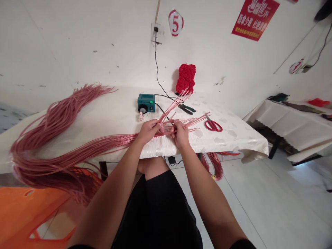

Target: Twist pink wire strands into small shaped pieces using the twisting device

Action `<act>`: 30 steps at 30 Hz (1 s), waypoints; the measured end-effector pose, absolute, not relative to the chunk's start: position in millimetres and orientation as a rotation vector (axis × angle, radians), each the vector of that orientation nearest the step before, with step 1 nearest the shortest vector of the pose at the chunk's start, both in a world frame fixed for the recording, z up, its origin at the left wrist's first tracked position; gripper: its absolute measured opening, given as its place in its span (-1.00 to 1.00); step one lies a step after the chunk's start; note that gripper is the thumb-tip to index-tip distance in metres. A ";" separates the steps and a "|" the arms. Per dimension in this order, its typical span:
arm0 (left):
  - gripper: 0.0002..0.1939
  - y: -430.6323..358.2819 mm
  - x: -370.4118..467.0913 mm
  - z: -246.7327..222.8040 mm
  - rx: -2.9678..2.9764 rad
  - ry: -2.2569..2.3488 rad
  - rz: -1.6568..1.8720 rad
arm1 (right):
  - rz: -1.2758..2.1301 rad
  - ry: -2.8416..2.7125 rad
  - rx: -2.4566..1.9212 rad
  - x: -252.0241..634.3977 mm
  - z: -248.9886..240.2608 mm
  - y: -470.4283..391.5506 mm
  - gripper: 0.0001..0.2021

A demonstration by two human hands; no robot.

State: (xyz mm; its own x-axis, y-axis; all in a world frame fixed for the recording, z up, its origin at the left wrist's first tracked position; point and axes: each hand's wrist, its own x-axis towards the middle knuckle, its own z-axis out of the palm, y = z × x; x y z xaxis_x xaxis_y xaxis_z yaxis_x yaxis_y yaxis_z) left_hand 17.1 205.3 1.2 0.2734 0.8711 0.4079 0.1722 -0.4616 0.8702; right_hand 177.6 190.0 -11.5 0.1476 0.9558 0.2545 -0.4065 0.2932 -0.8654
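Observation:
A long bundle of thin pink strands (103,145) runs from the left of the table to the middle, where both hands hold it near its loose ends. My left hand (150,130) is closed round the strands, thumb on top. Close beside it on the right, my right hand (179,133) has its fingers curled on the same strands. Past my hands the ends fan out, some up toward a red textured object (186,79), others right toward red-handled scissors (213,126). Green-handled pliers (187,109) lie behind my right hand.
A teal box (146,103) with a knob and a cable stands behind my left hand. The white-covered table (233,138) meets the wall. An orange chair (31,211) is at lower left, another pink bundle (216,166) hangs below the table edge, and a second table (293,121) stands at right.

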 end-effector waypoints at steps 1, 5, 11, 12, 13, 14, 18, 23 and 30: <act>-0.64 205.2 16.9 1.6 1.830 0.946 1.225 | 1.117 -0.946 -0.727 177.6 -11.4 189.9 -0.78; -0.63 205.5 16.0 0.6 1.850 0.939 1.219 | 1.135 -0.950 -0.727 177.5 -9.8 188.4 -0.79; -0.62 204.8 15.6 -0.2 1.868 0.904 1.163 | 1.161 -0.976 -0.752 176.6 -9.0 188.8 -0.75; -0.62 204.7 15.7 -0.2 1.868 0.903 1.156 | 1.157 -0.981 -0.754 176.2 -9.7 189.5 -0.76; -0.63 204.8 15.7 -0.2 1.866 0.904 1.152 | 1.152 -0.987 -0.756 175.9 -10.5 190.1 -0.77; -0.63 204.8 15.8 -0.4 1.865 0.907 1.148 | 1.147 -0.995 -0.756 175.6 -11.5 190.8 -0.78; -0.65 205.5 15.8 -1.2 1.857 0.913 1.132 | 1.130 -1.021 -0.756 175.4 -15.0 193.1 -0.78; -0.67 205.2 15.1 -1.2 1.847 0.913 1.124 | 1.119 -1.038 -0.753 176.0 -16.3 194.4 -0.79; -0.63 203.1 15.6 0.4 1.803 0.885 1.162 | 1.132 -1.034 -0.721 176.0 -13.7 192.1 -0.83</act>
State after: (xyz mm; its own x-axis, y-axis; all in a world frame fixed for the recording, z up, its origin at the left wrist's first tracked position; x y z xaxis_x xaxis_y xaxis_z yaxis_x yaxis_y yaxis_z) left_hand 15.6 203.1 0.4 0.3338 0.8650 0.3746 0.1320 -0.4364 0.8900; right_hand 176.0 192.1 -13.7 0.0803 0.9548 0.2862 -0.3718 0.2951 -0.8802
